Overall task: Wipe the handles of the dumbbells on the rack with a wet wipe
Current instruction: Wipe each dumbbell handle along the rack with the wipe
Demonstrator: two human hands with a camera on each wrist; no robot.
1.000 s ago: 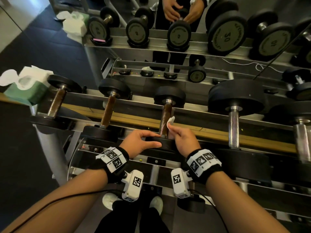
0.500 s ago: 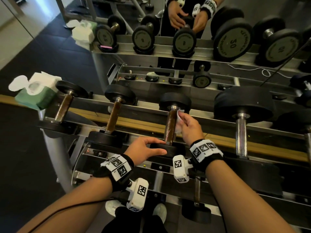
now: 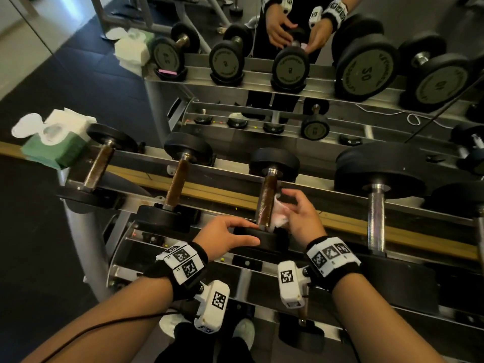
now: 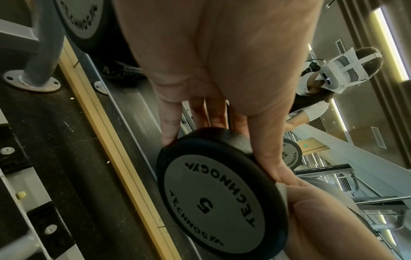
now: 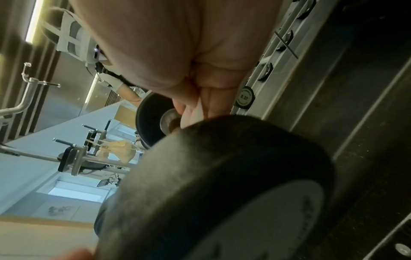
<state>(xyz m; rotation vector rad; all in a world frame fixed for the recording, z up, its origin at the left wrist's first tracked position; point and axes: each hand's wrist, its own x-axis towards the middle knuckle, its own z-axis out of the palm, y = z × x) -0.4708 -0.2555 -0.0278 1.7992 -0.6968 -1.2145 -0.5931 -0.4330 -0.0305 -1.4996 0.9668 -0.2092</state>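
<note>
Dumbbell in hand: third from the left on the top rack tier, centre of the head view; its brown handle (image 3: 267, 199) runs from the far head down to the near head (image 3: 258, 235).
Left hand (image 3: 225, 238): fingers curved over the top of the near head, thumb along its front edge, bracing it; in the left wrist view the fingertips (image 4: 169, 135) wrap the rim of the "5" disc (image 4: 213, 202).
Right hand (image 3: 301, 218): fingers bent, pinching the wet wipe (image 3: 278, 216) against the right side of the handle, low down near the head.
Wipe coverage: only the right flank is touched; the left and under sides look unreached (a judgement, since the far side is hidden).
Risk, missed area: a straight up-and-down stroke would leave a strip unwiped unless the wipe goes round the bar.
Risk, rolling: if the left hand's brace loosens, the dumbbell could turn in its cradle and slip under the wipe.
Risk, wipe: it is bunched small, so it could snag on the rough handle or drop through the rack (image 3: 392, 233).
Spare wipes: green pack (image 3: 56, 149) at the left edge, well apart from both hands.
Other handles: two brown to the left, chrome ones to the right; whether wiped, cannot tell.
</note>
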